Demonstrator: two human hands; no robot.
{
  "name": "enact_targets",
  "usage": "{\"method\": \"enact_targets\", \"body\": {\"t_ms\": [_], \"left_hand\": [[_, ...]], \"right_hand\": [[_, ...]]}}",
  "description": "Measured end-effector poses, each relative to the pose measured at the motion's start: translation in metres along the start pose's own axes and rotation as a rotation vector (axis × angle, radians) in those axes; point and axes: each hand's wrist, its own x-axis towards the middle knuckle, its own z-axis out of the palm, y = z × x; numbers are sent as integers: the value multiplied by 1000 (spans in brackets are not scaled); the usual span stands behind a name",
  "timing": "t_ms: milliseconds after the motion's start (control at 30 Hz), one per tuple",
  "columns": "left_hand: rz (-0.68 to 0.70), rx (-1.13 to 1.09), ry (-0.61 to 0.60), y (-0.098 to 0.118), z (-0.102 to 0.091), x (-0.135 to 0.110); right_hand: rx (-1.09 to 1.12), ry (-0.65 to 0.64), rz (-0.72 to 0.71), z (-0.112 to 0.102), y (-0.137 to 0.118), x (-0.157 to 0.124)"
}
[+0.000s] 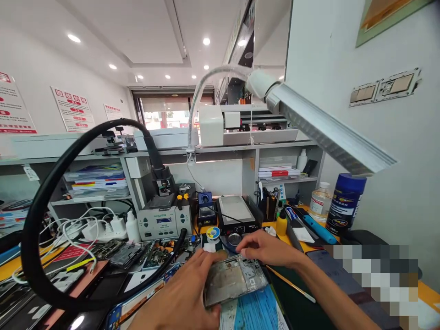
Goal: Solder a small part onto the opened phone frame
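Observation:
My left hand grips a worn, silvery phone frame by its left side, thumb at the near edge and fingers at the far one. The frame is tilted above a blue-and-white sheet. Over the frame's far right edge is my right hand, its fingers bent and drawn together. Whatever may be between those fingertips is too small to make out. To the right of the frame lies a thin tool with an orange-yellow handle.
A thick black hose loops across the left from the grey control station. Phone parts crowd the left bench. Behind stand a flat heating plate and solder spool. A spray can stands right, under a lamp.

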Motion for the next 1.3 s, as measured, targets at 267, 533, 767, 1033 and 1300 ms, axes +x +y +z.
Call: {"method": "enact_targets", "body": {"t_ms": [267, 533, 767, 1033, 1300], "left_hand": [[-55, -254, 18, -10, 2, 1], [-67, -502, -7, -20, 10, 4], [-40, -854, -88, -34, 13, 11], [-101, -1086, -127, -36, 15, 14], [-171, -1238, -102, -37, 17, 18]], "right_hand": [[74, -127, -8, -10, -5, -10], [94, -152, 24, -13, -4, -21], [222, -93, 9, -8, -10, -18], [398, -53, 37, -4, -9, -17], [698, 31, 127, 9, -7, -17]]}}
